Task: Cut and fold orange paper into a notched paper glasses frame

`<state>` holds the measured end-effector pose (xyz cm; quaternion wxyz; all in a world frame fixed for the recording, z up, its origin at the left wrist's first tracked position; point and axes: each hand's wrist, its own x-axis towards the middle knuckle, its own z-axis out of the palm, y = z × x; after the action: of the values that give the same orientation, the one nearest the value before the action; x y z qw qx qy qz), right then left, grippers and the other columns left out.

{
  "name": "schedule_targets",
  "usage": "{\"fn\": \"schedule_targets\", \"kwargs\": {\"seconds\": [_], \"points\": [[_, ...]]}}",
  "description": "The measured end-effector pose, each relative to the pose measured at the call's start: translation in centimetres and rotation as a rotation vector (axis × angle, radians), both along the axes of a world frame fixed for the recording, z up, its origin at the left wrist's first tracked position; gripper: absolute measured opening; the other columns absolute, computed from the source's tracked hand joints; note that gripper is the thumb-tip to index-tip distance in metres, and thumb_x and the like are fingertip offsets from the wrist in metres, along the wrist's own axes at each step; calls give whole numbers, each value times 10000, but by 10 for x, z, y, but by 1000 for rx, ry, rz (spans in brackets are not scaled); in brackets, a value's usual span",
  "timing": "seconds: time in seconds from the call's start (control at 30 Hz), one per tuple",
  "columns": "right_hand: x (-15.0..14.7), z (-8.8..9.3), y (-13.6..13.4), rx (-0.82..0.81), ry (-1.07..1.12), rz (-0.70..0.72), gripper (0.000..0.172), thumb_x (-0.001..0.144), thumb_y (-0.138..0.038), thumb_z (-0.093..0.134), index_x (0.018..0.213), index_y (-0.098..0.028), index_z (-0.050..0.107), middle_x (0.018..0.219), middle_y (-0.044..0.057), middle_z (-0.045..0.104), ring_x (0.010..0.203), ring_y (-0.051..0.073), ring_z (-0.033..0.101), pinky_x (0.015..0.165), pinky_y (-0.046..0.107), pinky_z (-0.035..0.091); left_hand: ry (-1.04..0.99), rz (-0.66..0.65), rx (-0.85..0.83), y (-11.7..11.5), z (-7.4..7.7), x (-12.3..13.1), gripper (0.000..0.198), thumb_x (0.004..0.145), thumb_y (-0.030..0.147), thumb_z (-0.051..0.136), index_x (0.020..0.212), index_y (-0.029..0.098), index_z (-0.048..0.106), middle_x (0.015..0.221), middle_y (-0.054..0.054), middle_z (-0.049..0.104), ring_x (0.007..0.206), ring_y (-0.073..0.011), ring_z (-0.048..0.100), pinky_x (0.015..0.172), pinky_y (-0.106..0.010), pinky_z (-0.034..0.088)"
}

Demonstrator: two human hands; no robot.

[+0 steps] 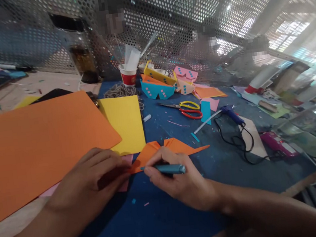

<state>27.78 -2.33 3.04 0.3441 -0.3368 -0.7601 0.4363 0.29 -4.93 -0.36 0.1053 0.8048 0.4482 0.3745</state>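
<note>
My right hand (183, 184) grips a teal marker pen (171, 169), its tip at the left part of a folded orange paper cutout (178, 145). The cutout has notched edges and a thin point stretching to the right. With closed fingers, my left hand (93, 176) pinches the cutout's left end; the fingertips are partly hidden. Under that hand's upper side lies a large orange sheet (39, 140), overlapping a yellow sheet (125, 122). A bit of pink paper (123, 186) shows beneath my left fingers.
Scissors (184, 107), a blue paper strip (205, 112) and a glue gun (232, 116) with a black cord lie beyond. Paper masks (158, 89), a paper cup (128, 75) and a dark-lidded bottle (81, 55) stand by the perforated metal screen. A magenta device (278, 144) lies at right.
</note>
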Motion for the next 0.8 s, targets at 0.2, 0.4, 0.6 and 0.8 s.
{"fn": "schedule_targets", "kwargs": {"seconds": [0.2,0.4,0.6,0.8], "points": [[1,2,0,-35,-45,7,171,1114,-391,766,1019,-267,697,796,-55,716,674,135,677,636,276,541,-7,25,-50,2,-4,-5,204,1075,380,742,1230,459,848,949,32,877,927,-274,812,765,-397,637],[0,2,-1,-42,-14,9,170,1097,-378,752,986,-271,681,805,-54,716,702,142,686,653,282,548,14,53,-64,3,-4,-5,156,1120,484,741,1168,394,859,906,29,867,902,-277,797,757,-376,608],[0,0,-1,-37,-11,3,151,1090,-351,748,985,-269,676,790,-65,694,679,132,661,645,275,525,-21,113,-47,-1,-4,-3,167,1105,550,749,1162,424,843,982,28,887,897,-265,819,712,-356,615],[1,-1,-1,-21,-24,-4,164,1097,-370,746,988,-269,678,807,-56,708,689,136,669,630,273,523,-36,131,-32,-2,-5,-1,172,1108,566,739,1141,427,834,973,24,883,871,-254,835,690,-350,633]]}}
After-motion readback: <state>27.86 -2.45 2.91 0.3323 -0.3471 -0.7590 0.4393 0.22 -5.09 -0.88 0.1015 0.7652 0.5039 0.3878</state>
